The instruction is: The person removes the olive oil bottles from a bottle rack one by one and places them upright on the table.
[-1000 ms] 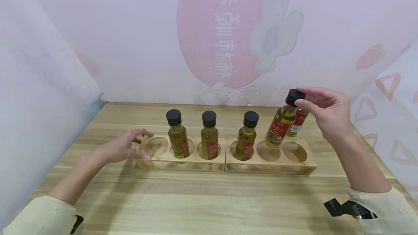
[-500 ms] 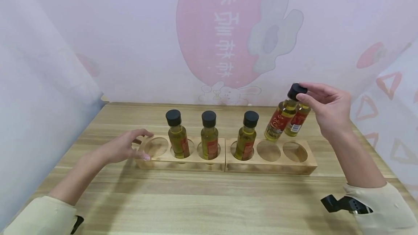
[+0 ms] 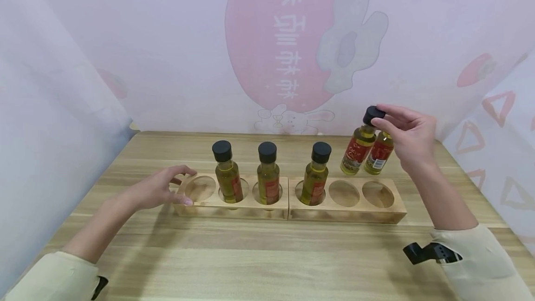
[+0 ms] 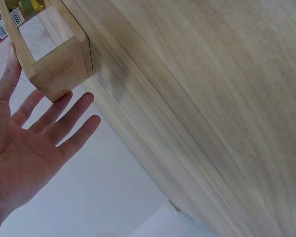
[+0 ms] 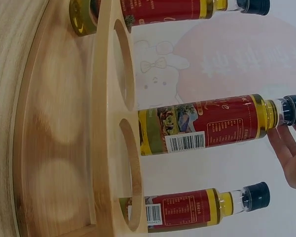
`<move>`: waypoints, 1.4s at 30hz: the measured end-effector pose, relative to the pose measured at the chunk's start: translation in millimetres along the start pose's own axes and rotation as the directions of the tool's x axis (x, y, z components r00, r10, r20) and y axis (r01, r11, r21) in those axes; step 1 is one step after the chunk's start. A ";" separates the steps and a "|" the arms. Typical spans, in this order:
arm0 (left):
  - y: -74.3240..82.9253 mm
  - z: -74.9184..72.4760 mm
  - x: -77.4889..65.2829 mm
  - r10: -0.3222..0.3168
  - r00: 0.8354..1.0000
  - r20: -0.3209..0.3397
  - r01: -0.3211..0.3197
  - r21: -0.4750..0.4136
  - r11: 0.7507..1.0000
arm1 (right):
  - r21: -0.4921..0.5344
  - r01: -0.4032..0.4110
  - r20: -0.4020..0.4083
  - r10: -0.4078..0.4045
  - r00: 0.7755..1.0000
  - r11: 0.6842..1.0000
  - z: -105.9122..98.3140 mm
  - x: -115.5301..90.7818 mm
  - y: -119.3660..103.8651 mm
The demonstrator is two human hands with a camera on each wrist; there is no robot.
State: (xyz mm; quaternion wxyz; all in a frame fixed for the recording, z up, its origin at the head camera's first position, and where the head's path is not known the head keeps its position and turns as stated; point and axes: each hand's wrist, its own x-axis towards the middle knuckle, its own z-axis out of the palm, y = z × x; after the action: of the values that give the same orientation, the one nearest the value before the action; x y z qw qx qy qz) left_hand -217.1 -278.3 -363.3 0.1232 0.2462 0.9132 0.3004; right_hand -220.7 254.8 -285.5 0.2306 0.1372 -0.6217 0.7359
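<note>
Right grip [image 3: 411,140]: pinching the black cap [image 3: 373,116] | slim, clear, red-labelled bottle of yellow oil [image 3: 356,151]: below the pinch, slanting toward 7 o'clock | Left grip [image 3: 160,187]: spread, touching 9-o'clock end of round-holed, grained pale-wood rack [image 4: 64,71]

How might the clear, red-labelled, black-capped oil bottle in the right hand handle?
The bottle looks rigid, so probably won't flex. Yellow oil nearly filling it suggests noticeable weight. Slim, and pinched only at its cap by the right hand, it could swing or tip.
</note>
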 end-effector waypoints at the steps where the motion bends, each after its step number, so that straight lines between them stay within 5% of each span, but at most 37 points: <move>1: 0.1 0.0 0.1 0.000 1.000 0.000 0.000 -0.001 1.000 | -0.006 -0.002 -0.001 0.002 1.000 1.000 -0.1 0.8 1.8; 14: 2.9 -0.5 0.6 -0.010 1.000 0.004 0.011 -0.019 1.000 | -0.101 -0.080 -0.041 0.076 0.996 0.992 -0.1 7.4 20.6; 42: 3.3 -1.4 1.1 -0.012 1.000 0.014 0.012 -0.018 1.000 | -0.278 -0.120 -0.077 0.102 0.992 0.953 3.7 13.2 41.9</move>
State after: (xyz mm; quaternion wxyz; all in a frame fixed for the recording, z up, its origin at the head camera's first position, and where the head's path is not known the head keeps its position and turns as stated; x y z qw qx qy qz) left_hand -217.3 -276.0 -360.3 0.1335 0.2416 0.9110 0.3064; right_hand -253.7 248.3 -314.0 0.2251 0.0452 -0.7193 0.6556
